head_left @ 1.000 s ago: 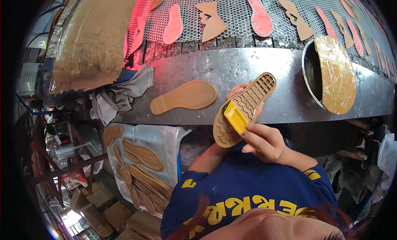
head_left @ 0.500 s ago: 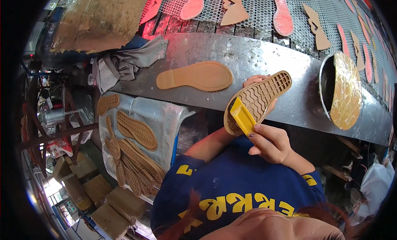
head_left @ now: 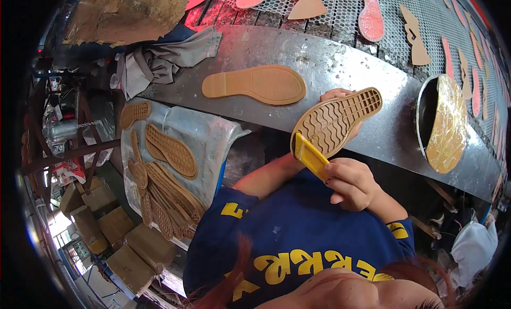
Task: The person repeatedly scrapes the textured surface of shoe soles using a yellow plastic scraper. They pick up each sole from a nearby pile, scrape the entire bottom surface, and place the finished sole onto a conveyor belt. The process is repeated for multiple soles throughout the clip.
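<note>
My left hand point(head_left: 339, 95) holds a brown shoe sole point(head_left: 335, 122) from behind, most of its fingers hidden by it. The sole is tilted, with its wavy and gridded tread facing up. In my right hand point(head_left: 351, 184), thumb and fingers are closed round a yellow flat plastic tool point(head_left: 313, 159). The tool's far end touches the rounded toe end of the sole, near its edge. On the metal table edge, just left of my left hand, lies another brown sole point(head_left: 255, 85), smooth side up.
A round metal container point(head_left: 426, 117), partly covered by a tape-wrapped lid point(head_left: 448, 125), stands at right. Beyond lies a mesh conveyor point(head_left: 340, 21) with pink and tan pieces. Several soles point(head_left: 170, 202) rest on a plastic-covered surface at left. A grey cloth point(head_left: 159, 64) drapes the table; cardboard boxes point(head_left: 128, 261) sit below.
The yellow tool has shifted off the tread toward the toe edge, with my right hand still gripping it. The held sole has turned slightly. The whole view has moved a little.
</note>
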{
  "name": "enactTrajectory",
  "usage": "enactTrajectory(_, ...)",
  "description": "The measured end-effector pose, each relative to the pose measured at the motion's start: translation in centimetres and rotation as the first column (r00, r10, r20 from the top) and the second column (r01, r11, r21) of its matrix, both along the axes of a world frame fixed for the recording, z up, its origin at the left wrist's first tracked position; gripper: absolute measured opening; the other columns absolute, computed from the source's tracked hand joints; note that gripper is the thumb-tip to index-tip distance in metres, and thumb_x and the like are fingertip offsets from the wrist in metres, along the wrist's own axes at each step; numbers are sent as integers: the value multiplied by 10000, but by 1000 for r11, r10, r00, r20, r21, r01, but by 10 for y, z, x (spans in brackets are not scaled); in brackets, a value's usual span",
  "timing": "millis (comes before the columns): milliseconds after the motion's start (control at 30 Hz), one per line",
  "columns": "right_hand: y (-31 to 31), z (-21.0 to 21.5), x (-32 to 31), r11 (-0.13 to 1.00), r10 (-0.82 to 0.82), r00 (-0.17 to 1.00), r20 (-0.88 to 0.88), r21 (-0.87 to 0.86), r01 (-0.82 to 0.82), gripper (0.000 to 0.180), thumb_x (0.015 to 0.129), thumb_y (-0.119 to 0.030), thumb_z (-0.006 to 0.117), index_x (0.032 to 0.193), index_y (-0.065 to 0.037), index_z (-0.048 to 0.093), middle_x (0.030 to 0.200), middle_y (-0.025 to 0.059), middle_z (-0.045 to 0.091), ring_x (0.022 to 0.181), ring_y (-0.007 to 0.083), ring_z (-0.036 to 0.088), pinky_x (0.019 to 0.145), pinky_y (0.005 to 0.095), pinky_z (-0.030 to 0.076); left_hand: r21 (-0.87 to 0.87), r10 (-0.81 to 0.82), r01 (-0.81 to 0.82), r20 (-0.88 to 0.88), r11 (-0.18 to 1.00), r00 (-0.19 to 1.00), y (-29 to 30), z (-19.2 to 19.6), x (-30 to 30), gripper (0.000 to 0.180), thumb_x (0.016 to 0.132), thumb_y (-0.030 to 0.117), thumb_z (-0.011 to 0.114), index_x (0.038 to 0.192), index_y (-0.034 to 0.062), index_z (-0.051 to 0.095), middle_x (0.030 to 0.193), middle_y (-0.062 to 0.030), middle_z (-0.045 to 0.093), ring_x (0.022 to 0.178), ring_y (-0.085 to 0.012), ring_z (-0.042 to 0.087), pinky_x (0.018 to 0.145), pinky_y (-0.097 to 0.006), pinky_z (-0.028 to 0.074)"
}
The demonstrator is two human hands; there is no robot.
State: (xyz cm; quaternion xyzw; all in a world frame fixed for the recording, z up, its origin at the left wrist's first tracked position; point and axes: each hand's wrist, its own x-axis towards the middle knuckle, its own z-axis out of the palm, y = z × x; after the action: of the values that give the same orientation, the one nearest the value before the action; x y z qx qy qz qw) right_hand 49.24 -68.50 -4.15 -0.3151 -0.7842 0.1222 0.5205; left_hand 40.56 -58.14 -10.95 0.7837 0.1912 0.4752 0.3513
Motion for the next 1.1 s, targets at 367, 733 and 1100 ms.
enactTrajectory(367,-4,7,12,991,56,997,-56,-115,-62,169,938,-116,574,951,52,559,1106,243,571,855,338,639,734,412,549,67,35,-25,-149,997,988,0,3,-2,514,807,143,748,1284,140,557,1266,-25,528,1248,-197,423,1055,-323,376)
enactTrajectory(733,-12,-6,31,799,-600,701,-386,-230,556,295,822,-32,731,1003,-47,498,1093,152,562,939,224,576,819,319,482,-549,-185,375,370,747,911,5,-23,7,639,888,61,676,1407,112,307,1398,-171,413,1299,-267,438,1050,-416,423)
enactTrajectory(1100,25,-12,64,832,-550,590,-590,-328,447,246,871,151,564,1087,59,637,1140,170,666,1093,239,630,939,323,495,-713,-259,700,681,-25,684,27,27,-15,688,1011,496,320,1451,-31,280,1329,-281,483,751,-203,628,654,-286,545)
